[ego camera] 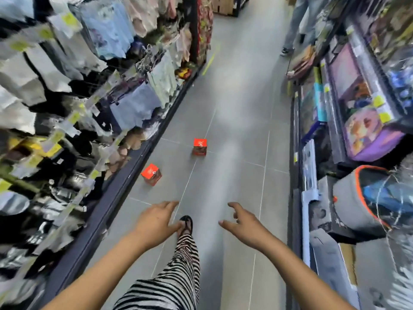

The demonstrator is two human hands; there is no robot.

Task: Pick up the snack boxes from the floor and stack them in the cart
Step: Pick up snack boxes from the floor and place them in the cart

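Two red snack boxes stand on the grey tiled floor of a shop aisle. The nearer box sits close to the base of the left shelving. The farther box stands nearer the aisle's middle. My left hand reaches forward with fingers spread and holds nothing, still well short of the nearer box. My right hand is also stretched out, fingers loosely curled and empty. No cart is in view.
Hanging clothes packets fill the left shelving. The right shelving holds bags and boxed goods. My striped trouser leg and sandalled foot step forward between my hands. Another person stands far up the aisle on the right.
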